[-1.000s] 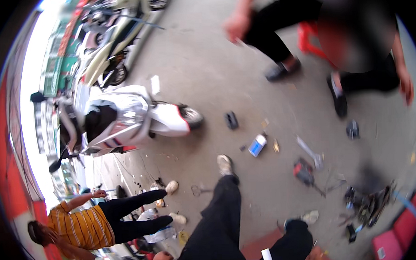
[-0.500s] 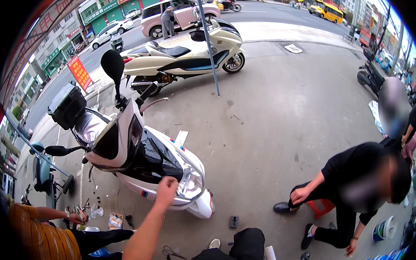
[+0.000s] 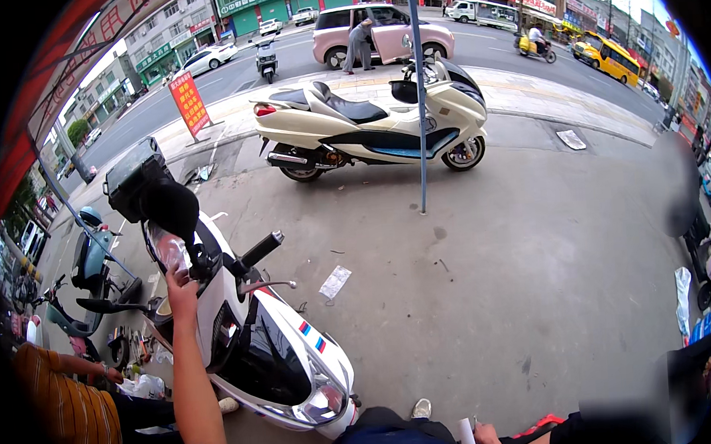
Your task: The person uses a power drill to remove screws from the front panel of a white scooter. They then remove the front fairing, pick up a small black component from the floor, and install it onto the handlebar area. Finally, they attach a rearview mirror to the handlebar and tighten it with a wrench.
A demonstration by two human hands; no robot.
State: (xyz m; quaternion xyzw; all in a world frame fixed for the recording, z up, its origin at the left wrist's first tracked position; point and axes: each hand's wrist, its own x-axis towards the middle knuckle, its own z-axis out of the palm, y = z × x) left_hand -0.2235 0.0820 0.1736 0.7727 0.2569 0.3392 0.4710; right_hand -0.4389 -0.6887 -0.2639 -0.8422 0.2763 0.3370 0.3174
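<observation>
My left forearm reaches up and away over a white scooter point(image 3: 314, 349) with dark panels. At its end my left hand point(image 3: 184, 294) is beside the handlebar, below the round black mirror point(image 3: 170, 206). Its fingers meet the edge of the shiny, see-through plastic point(image 3: 169, 249) over the seat area. Their tips do not show clearly, so I cannot tell whether they grip it. My right hand is out of view. A white roll-like thing point(image 3: 467, 439) stands upright at the lower edge, next to another person's hand point(image 3: 487, 438).
A cream motor scooter point(image 3: 367, 129) is parked ahead behind a blue pole point(image 3: 420, 98). At left, a person in a striped orange shirt point(image 3: 68, 406) is near tools and plastic bags point(image 3: 145, 387). A red stool point(image 3: 543, 427) shows at lower right. Traffic passes beyond.
My left hand has moved from the scooter's front to beside its handlebar and seat. The view has shifted, and the seated person at right now shows only partly at the lower edge.
</observation>
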